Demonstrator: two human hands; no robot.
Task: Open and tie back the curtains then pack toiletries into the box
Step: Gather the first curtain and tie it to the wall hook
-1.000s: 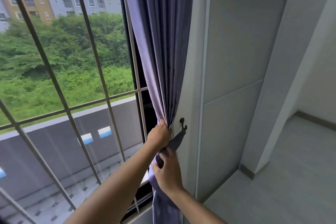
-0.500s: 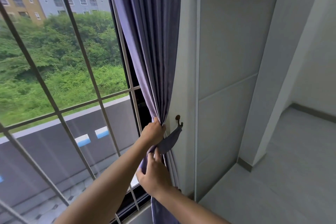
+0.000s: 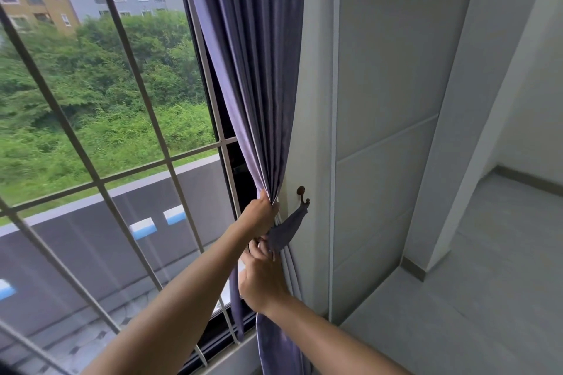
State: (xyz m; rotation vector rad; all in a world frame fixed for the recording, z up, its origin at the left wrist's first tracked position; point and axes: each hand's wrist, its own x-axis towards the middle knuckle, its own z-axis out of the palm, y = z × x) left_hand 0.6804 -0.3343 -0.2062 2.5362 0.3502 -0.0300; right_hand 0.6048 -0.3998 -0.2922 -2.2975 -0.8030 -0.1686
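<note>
Right hand [image 3: 263, 278] risen, apparently pinching tieback [image 3: 286, 230]

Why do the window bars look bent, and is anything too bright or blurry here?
Head view: the wide-angle lens bows the window bars and the door panel; daylight is soft, with no harsh glare; the greenery outside looks slightly smeared; the curtain and both hands, left and right, stay fairly sharp.
</note>
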